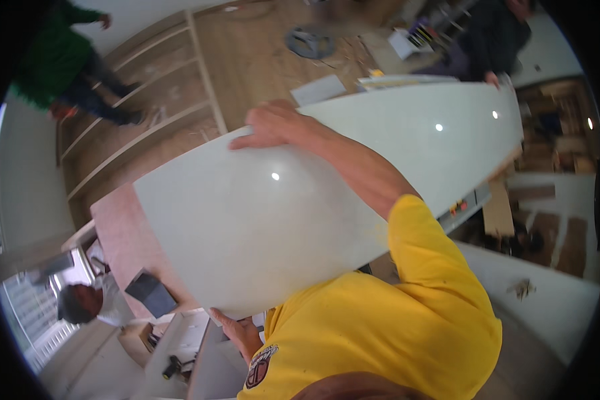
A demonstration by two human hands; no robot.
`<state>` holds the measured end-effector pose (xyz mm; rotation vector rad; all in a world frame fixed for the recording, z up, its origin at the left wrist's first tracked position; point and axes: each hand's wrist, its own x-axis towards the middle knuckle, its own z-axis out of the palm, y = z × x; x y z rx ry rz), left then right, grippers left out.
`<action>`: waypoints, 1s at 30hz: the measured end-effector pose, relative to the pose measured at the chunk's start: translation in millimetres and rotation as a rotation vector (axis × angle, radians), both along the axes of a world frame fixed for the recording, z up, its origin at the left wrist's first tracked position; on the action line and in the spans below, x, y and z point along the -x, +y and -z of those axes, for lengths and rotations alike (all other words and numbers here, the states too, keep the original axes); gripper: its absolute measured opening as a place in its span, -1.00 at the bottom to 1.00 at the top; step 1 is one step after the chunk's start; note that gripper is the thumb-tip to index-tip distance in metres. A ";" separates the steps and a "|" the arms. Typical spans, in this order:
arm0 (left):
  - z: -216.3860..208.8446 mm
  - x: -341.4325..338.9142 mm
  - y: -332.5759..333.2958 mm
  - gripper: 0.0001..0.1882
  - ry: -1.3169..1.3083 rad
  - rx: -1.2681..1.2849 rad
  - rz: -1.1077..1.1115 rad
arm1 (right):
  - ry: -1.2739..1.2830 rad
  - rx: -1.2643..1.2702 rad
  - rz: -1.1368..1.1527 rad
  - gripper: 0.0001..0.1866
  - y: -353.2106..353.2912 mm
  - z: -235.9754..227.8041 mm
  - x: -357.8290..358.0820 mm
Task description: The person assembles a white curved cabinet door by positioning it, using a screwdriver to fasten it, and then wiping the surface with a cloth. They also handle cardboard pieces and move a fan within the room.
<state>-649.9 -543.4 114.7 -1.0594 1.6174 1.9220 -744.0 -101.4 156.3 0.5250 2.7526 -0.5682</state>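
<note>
White glossy panel (260,213) spans frame centre, lower left to upper right. Right hand (270,127) curled over its upper edge; left hand (237,330) grips lower edge underneath. Another person's hand (492,79) holds far end.

Large glossy white panel (260,213) — long, smooth-faced, tilted, gripped at top and bottom edges.

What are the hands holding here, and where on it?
A large glossy white panel: the right hand hooks over its far long edge, the left hand supports its near edge from below.
</note>
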 end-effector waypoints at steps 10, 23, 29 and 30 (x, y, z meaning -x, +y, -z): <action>38.1 -35.4 -31.5 0.02 0.438 0.903 0.838 | 0.447 -0.124 -0.002 -0.22 -40.7 -100.0 -54.7; 54.5 34.0 31.1 -0.23 0.227 -0.077 0.069 | 0.927 -0.545 -0.120 -0.55 -113.3 -232.8 -166.6; 66.8 55.5 71.1 -0.18 0.273 -0.208 -0.024 | 0.974 -0.592 -0.217 -0.42 -107.4 -239.6 -181.9; 64.9 57.2 78.4 -0.16 0.290 -0.218 -0.058 | 1.006 -0.567 -0.288 -0.48 -93.7 -239.5 -190.0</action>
